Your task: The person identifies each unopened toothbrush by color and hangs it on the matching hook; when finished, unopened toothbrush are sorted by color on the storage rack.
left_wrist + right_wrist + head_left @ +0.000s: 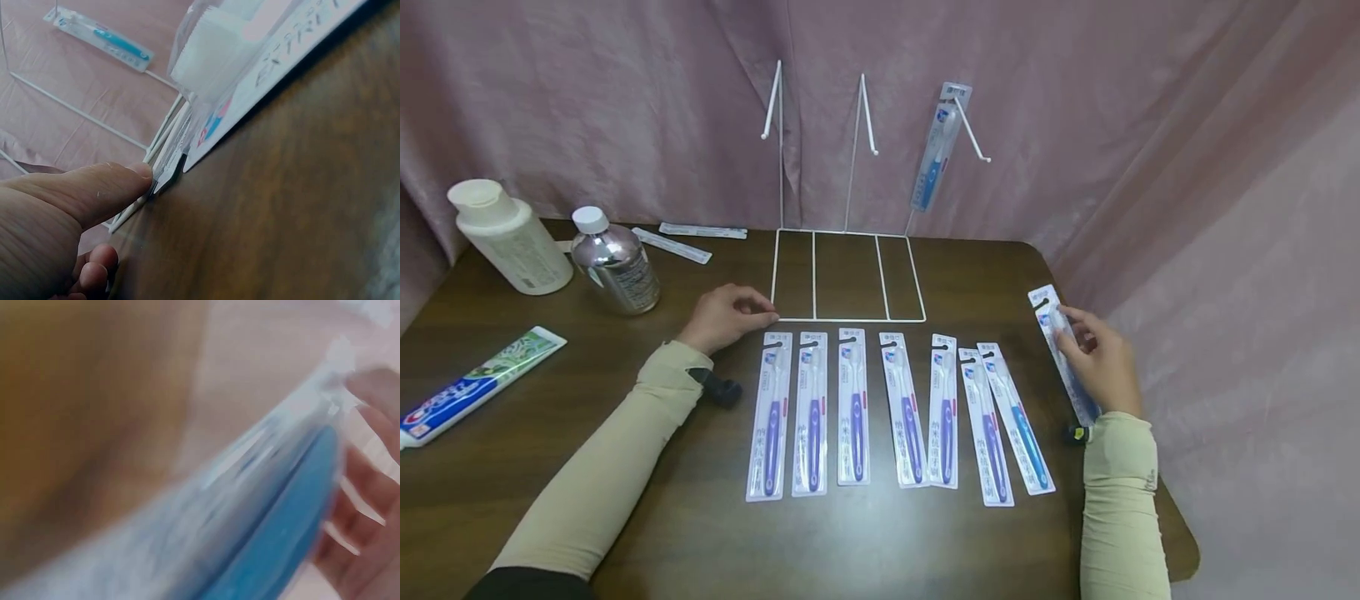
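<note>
My right hand (1101,358) pinches a packaged toothbrush (1050,321) near its upper end, over the table's right side. In the right wrist view its blue handle (281,519) shows through the blurred pack. With thumb and fingers, my left hand (726,318) holds the front left corner of a white wire display rack (850,320); the left wrist view has the thumb (119,184) right at the wire. One blue packaged toothbrush (936,154) hangs on the rack's right hook (973,137). The left hook (771,104) and middle hook (869,121) carry nothing.
Before the rack lies a row of several packaged toothbrushes (852,408), mostly purple, with a blue one (1018,417) at the right end. To the left are a white bottle (516,242), a silvery bottle (617,267), a toothpaste tube (482,383) and narrow packets (673,246).
</note>
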`<action>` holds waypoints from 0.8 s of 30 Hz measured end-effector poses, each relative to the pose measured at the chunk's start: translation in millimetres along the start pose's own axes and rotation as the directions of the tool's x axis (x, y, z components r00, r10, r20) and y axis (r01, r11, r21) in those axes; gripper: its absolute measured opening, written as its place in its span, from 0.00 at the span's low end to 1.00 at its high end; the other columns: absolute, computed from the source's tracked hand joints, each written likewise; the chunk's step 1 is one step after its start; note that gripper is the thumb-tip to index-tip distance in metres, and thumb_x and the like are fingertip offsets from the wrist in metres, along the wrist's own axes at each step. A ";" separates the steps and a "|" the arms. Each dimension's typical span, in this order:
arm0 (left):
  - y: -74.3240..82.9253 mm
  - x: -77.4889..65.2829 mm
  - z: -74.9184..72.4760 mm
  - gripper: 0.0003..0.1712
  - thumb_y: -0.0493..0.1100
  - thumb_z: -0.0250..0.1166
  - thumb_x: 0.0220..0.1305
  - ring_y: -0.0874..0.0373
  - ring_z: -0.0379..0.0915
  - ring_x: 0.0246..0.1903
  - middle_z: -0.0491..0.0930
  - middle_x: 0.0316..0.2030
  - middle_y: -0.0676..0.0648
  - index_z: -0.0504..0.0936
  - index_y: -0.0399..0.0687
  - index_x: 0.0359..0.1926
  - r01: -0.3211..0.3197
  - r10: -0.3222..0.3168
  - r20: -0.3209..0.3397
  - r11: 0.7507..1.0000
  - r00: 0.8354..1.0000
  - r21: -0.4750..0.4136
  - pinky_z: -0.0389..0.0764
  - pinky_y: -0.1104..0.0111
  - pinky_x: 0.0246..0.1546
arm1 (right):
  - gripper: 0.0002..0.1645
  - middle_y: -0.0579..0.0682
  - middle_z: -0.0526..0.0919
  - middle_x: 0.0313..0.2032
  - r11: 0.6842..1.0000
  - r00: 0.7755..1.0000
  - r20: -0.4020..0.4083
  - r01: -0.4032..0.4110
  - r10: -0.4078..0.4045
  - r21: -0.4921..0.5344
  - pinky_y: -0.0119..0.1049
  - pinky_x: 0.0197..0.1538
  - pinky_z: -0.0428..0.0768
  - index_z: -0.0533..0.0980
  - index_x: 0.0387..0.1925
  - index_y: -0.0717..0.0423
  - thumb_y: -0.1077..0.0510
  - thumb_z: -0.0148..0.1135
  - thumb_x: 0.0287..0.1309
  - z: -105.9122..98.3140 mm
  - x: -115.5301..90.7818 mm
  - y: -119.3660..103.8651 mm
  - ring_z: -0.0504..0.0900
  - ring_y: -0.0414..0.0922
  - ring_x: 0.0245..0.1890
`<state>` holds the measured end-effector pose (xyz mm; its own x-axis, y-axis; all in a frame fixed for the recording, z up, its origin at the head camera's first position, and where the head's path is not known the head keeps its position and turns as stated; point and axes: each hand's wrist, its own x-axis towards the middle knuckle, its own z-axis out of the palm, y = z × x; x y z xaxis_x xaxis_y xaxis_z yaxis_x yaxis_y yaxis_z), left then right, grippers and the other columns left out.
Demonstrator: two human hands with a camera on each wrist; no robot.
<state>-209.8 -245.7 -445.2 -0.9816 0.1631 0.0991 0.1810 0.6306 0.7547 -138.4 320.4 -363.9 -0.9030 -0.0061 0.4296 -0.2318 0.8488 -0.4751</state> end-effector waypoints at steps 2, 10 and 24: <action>-0.5 -0.8 -1.6 0.12 0.50 0.79 0.61 0.51 0.70 0.37 0.78 0.34 0.46 0.91 0.50 0.42 0.002 -0.002 0.001 1.000 1.000 0.002 0.68 0.58 0.40 | 0.25 0.58 0.85 0.38 1.000 0.993 -0.120 0.019 -0.016 0.025 0.27 0.37 0.70 0.83 0.63 0.48 0.58 0.74 0.65 -0.7 11.7 -28.2 0.76 0.49 0.31; -0.6 -2.7 -0.7 0.11 0.49 0.78 0.62 0.50 0.70 0.38 0.78 0.35 0.46 0.92 0.51 0.41 0.019 -0.019 0.003 1.000 1.000 -0.014 0.68 0.58 0.41 | 0.25 0.58 0.87 0.36 0.968 0.890 -0.414 0.240 -0.189 0.073 0.25 0.37 0.66 0.84 0.62 0.46 0.56 0.76 0.62 -1.6 63.0 -142.7 0.72 0.40 0.28; 3.5 -7.4 -2.3 0.09 0.49 0.79 0.59 0.51 0.71 0.38 0.78 0.33 0.48 0.91 0.53 0.38 0.001 -0.001 0.001 0.997 1.000 -0.078 0.70 0.58 0.42 | 0.25 0.54 0.91 0.38 0.977 0.885 -0.450 0.186 -0.119 0.108 0.24 0.31 0.67 0.83 0.62 0.47 0.48 0.73 0.66 45.6 100.8 -187.5 0.73 0.45 0.23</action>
<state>-202.1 -246.5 -441.7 -0.9817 0.1633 0.0977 0.1747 0.5698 0.8030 -202.5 136.5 -266.6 -0.6091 0.1313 0.7822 -0.4337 0.7706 -0.4670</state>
